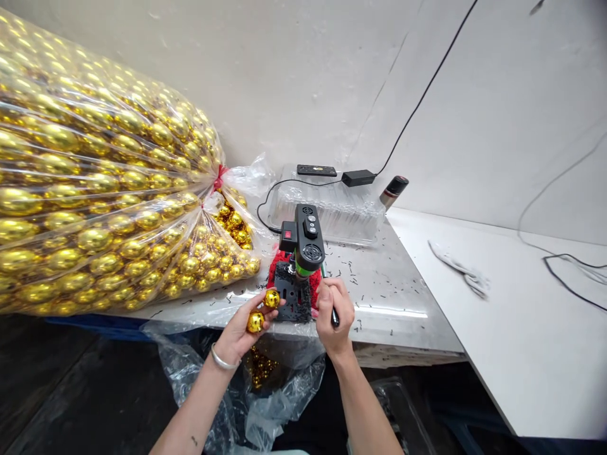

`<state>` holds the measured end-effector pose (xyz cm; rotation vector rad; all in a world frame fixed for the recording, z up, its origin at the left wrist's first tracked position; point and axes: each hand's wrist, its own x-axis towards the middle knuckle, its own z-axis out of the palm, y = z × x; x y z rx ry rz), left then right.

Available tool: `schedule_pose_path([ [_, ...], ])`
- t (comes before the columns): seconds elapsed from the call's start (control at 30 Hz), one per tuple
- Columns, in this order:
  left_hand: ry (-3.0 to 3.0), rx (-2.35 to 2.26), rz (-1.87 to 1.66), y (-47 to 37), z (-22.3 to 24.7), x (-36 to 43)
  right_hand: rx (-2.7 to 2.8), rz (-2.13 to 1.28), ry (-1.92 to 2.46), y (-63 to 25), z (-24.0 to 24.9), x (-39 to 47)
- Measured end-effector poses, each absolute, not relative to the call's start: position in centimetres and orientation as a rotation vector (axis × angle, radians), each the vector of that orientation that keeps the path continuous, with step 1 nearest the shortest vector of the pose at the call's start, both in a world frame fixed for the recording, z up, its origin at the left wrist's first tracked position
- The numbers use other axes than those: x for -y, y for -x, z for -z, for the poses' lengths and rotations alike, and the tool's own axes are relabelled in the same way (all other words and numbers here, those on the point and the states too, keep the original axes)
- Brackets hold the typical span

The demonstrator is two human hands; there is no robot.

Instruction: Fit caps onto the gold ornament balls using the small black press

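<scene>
Two shiny gold balls are in my left hand (246,325): one gold ball (272,299) at the fingertips, the other gold ball (255,322) nearer the palm. My right hand (335,313) is wrapped round a black handle (336,318) beside a small black machine (310,243). The machine has a red switch and stands over a black slotted base plate (296,303), with red material (314,287) around it. The balls are just left of the plate's front part.
A huge clear bag of gold balls (95,189) fills the left side. Behind the machine lie a clear plastic tray (332,215), a black adapter (358,177) and a dark can (394,191). An open plastic bag (275,411) hangs below the table edge. Black shavings litter the metal tabletop (379,297).
</scene>
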<state>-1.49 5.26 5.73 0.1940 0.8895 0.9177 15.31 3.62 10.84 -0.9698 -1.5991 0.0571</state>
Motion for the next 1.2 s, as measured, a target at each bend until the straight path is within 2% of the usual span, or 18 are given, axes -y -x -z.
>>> schedule_pose_path([
  [0.3,-0.130,-0.838,-0.970,0.1,-5.4,-5.2,1.595,-0.042,0.967,-15.3,-10.6,-3.6],
  [0.63,-0.767,-1.149,-1.028,-1.8,-4.4,-8.0,1.620,-0.041,0.978,-15.5,-11.4,-3.7],
  [0.87,-1.157,-1.210,-0.907,-2.4,-3.2,-9.3,1.643,-0.022,0.986,-15.7,-11.4,-3.7],
  [1.07,-1.642,-1.534,-0.649,-2.3,-4.7,-9.0,1.639,-0.030,0.981,-15.8,-11.3,-3.6],
  [1.2,-1.751,-1.654,-0.531,-2.6,-5.5,-8.6,1.641,-0.044,0.975,-15.7,-11.0,-3.5],
])
